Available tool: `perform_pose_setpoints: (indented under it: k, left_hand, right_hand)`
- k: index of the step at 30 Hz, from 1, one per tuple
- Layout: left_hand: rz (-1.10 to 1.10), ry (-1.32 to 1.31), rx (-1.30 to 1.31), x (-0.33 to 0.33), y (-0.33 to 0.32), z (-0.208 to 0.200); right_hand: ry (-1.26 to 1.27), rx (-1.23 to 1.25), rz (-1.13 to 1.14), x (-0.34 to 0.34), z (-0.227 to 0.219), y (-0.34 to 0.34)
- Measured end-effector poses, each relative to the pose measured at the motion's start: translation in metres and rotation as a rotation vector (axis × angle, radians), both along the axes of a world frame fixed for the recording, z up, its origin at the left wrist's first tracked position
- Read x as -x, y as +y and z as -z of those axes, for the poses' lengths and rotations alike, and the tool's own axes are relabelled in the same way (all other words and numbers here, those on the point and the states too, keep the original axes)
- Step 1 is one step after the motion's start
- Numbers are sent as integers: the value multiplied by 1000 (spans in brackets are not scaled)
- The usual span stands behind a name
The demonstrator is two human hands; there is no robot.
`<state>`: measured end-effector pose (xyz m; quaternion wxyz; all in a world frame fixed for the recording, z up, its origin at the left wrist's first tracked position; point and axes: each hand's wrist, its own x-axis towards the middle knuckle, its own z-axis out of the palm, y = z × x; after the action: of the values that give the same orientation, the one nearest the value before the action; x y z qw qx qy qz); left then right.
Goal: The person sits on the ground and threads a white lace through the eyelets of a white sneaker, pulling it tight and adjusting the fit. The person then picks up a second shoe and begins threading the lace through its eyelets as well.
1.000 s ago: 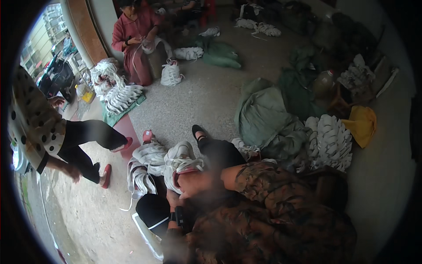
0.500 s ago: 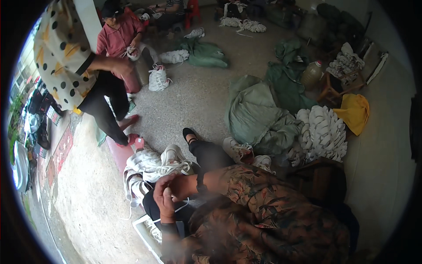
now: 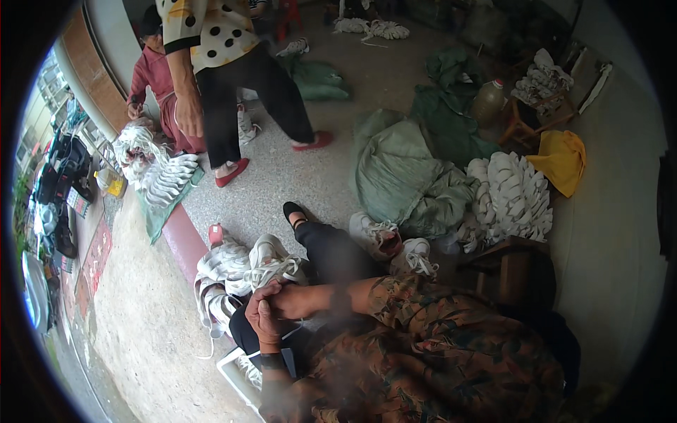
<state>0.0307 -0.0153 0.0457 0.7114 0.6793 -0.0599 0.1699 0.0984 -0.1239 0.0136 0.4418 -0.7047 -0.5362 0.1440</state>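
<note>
My left hand [image 3: 261, 326] and my right hand [image 3: 283, 302] come together above my bent knee, both with fingers closed. The left thumb presses against the right hand; whatever lies between them, if anything, is hidden. Just beyond them stands a white sneaker [image 3: 271, 262] with loose laces. More white shoes [image 3: 221, 271] are heaped to its left, next to my knee. Below my left hand, a white-rimmed box [image 3: 236, 374] holds white laced shoes [image 3: 252, 374], partly covered by my arm.
A pair of white sneakers [image 3: 376, 235] stands by my leg. Right of it lie a green sack [image 3: 405, 176], stacked white shoe parts [image 3: 511, 197] and a yellow cloth [image 3: 562, 163]. A person in a dotted top [image 3: 222, 39] stands ahead; another in pink [image 3: 153, 74] sits behind shoes.
The person in the dotted top has stepped right, uncovering shoes on a green sheet. My view has shifted slightly; my two hands stay together, drawn a little closer.
</note>
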Motion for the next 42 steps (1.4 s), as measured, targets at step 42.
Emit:
perform_pose_setpoints:
  k: [42]
  left_hand:
    - [-103, 360, -303, -10, 4, 8]
  right_hand:
    - [221, 992, 522, -88, 230, -299]
